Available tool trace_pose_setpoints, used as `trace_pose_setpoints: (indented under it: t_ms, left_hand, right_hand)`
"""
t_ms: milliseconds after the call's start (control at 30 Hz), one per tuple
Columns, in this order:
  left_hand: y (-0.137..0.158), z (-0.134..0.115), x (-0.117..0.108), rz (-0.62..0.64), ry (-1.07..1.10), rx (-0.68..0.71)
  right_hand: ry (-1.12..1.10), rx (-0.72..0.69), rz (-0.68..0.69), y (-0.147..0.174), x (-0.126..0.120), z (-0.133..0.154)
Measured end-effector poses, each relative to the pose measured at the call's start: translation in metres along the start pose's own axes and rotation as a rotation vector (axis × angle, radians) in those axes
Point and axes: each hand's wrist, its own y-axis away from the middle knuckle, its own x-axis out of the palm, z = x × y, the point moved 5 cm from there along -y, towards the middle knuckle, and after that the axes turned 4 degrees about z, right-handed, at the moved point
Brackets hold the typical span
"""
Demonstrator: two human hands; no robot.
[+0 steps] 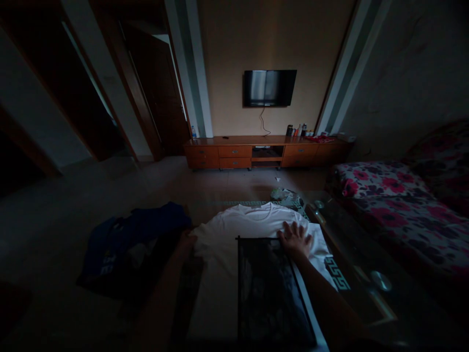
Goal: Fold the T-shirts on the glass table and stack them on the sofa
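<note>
A white T-shirt (220, 274) lies spread on a glass table, its neckline at the far side. Over its middle is a dark rectangular panel (269, 293) with thin black edges; whether it is printed on the shirt or lies on top, I cannot tell. My left hand (186, 243) is at the left sleeve, its fingers closed on the cloth's edge. With fingers spread, my right hand (295, 239) rests on the shirt near the right shoulder, beside the panel's upper right corner. The near end of the shirt runs out of view.
Dark blue clothing (135, 234) is heaped to the left. The glass table (351, 264) has a Greek-key border and round metal discs. A flowered sofa (395, 195) stands right. Beyond are a wooden TV cabinet (234, 151) with bottles, and a wall-mounted television (270, 88).
</note>
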Motion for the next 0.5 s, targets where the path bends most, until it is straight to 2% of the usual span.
trace_pose_setpoints:
  t_ms: [133,333,500]
  left_hand:
    - [0.0053,-0.0009,0.001,0.032,0.046,-0.016]
    - [-0.0013,-0.0068,0.0014,0.208,-0.046,0.202]
    - [-0.0017,-0.0073,-0.0003,0.215,-0.117,0.224]
  right_hand:
    - [-0.021,-0.001,-0.012,0.0031,-0.0023,0.0001]
    - [-0.016,-0.016,-0.057,0.0033,-0.0025,0.0005]
    - [-0.015,-0.021,-0.07,0.0028,-0.0009,-0.0006]
